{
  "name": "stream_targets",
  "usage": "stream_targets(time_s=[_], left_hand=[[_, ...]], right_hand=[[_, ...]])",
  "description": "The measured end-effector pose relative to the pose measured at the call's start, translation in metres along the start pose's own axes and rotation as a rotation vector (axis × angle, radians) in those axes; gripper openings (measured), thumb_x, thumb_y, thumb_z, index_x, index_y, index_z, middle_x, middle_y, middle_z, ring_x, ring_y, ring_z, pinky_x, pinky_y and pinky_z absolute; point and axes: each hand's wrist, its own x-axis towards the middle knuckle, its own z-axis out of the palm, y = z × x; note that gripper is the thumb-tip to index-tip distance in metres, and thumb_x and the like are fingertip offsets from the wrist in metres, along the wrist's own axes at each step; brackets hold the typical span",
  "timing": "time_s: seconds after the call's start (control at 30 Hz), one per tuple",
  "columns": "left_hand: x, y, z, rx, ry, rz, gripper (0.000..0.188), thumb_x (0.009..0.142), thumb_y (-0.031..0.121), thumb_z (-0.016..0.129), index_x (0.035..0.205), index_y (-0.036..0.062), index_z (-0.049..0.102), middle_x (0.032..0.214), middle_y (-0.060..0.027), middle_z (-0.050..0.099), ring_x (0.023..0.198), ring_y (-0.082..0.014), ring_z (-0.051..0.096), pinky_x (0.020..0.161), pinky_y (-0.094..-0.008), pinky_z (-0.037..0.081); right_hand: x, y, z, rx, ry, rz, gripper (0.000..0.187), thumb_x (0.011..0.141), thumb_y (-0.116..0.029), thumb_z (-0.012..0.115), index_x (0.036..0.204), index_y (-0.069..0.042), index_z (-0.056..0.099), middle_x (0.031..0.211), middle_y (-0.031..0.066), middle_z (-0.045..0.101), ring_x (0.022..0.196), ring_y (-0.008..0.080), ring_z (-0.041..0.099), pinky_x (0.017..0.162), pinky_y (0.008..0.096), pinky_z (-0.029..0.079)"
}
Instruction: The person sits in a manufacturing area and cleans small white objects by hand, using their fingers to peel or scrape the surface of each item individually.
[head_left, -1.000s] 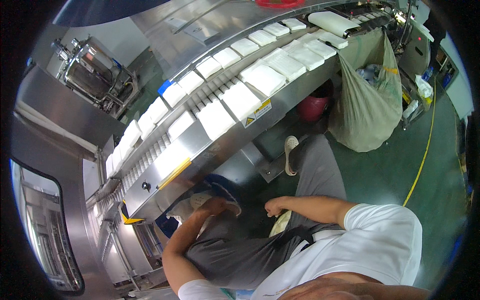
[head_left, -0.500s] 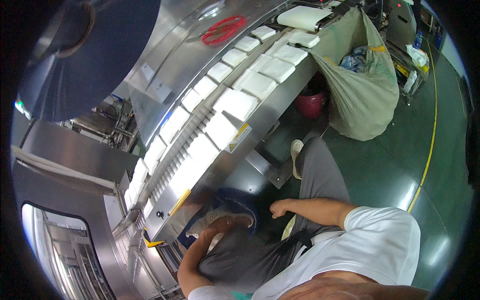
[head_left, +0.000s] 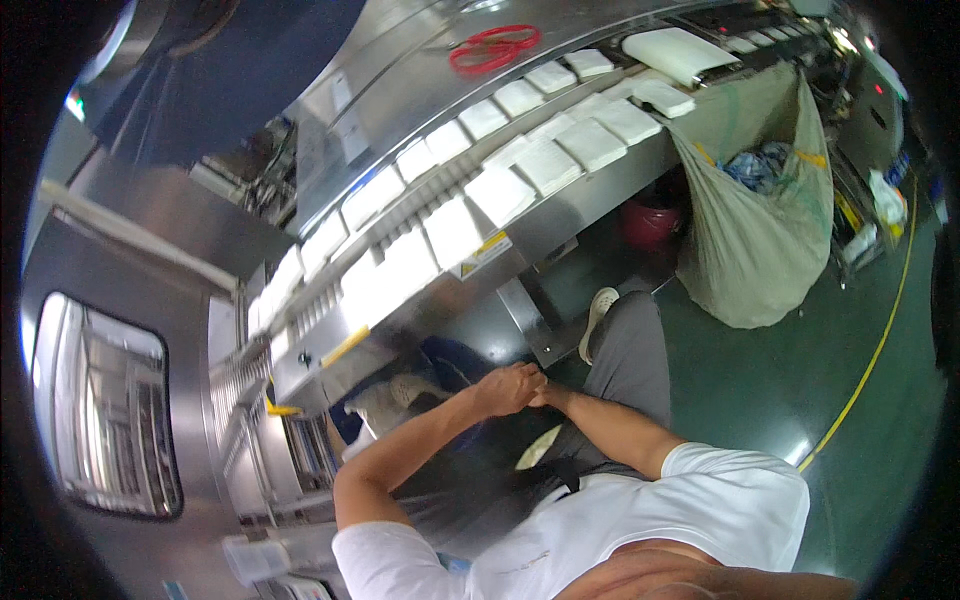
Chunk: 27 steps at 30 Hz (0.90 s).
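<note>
My left hand [head_left: 503,388] is curled into a fist in front of my lap, and I see nothing held in it. My right hand [head_left: 541,395] presses against it from the right; its fingers are mostly hidden behind the left fist. Both forearms meet above my grey trousers [head_left: 625,350]. Beyond the hands runs a steel conveyor [head_left: 400,325] carrying rows of flat white packs [head_left: 452,232]. The hands are well short of it and touch none of the packs.
Red scissors [head_left: 494,48] lie on the steel top behind the conveyor. A big open sack [head_left: 752,240] of scraps hangs at the right, with a red bucket [head_left: 650,222] under the line. A yellow line [head_left: 872,350] crosses the green floor. A steel cabinet with a window [head_left: 110,410] stands at the left.
My left hand has risen from the dark blue thing low by the machine and met my right hand. The view has swung, so the conveyor sits further right.
</note>
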Motion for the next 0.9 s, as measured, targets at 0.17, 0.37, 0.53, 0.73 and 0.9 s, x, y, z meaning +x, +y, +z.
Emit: stream_targets(time_s=[0.17,0.37,0.53,0.73,0.9], left_hand=[[0.002,0.014,0.028,0.012,0.06,-0.187,0.029,0.084,0.008,0.06,0.112,0.0039,0.058,0.106,-0.016,0.06,0.097,-0.0363,0.061,0.077,-0.043,0.052],[0.014,0.047,0.092,0.006,0.364,-0.503,0.036,0.081,0.008,0.057,0.116,0.0003,0.052,0.114,-0.0205,0.055,0.1,-0.0397,0.057,0.086,-0.0453,0.049],[0.033,0.084,0.128,0.062,0.758,-0.695,0.04,0.076,0.011,0.062,0.112,-0.0029,0.051,0.111,-0.0231,0.053,0.104,-0.0438,0.05,0.093,-0.0505,0.041],[0.026,0.056,0.15,-0.255,0.765,-0.789,0.039,0.081,0.012,0.059,0.116,-0.0008,0.054,0.113,-0.0229,0.054,0.109,-0.0398,0.05,0.093,-0.0493,0.04],[0.037,0.027,0.168,-0.545,1.045,-0.989,0.042,0.086,0.029,0.06,0.108,-0.0061,0.057,0.111,-0.0239,0.059,0.108,-0.0386,0.055,0.092,-0.046,0.043]], right_hand=[[0.006,-0.009,-0.023,-0.123,-0.332,0.274,0.018,0.085,-0.022,0.063,0.094,-0.007,0.066,0.099,0.0119,0.065,0.096,0.0275,0.063,0.078,0.0385,0.051],[-0.003,-0.023,-0.037,-0.276,-0.511,0.379,0.018,0.084,-0.023,0.062,0.093,-0.007,0.066,0.098,0.0121,0.065,0.095,0.0281,0.062,0.078,0.0391,0.051],[-0.007,-0.028,-0.039,-0.421,-0.543,0.424,0.019,0.084,-0.023,0.061,0.093,-0.007,0.066,0.096,0.0123,0.065,0.094,0.0286,0.061,0.077,0.0395,0.05],[-0.008,-0.037,-0.031,-0.664,-0.583,0.484,0.019,0.084,-0.023,0.06,0.092,-0.007,0.066,0.094,0.0125,0.065,0.093,0.0291,0.061,0.077,0.0401,0.049],[-0.012,-0.033,-0.021,-0.966,-0.598,0.571,0.019,0.084,-0.023,0.059,0.092,-0.007,0.066,0.093,0.0127,0.064,0.092,0.0296,0.06,0.077,0.0405,0.048]])
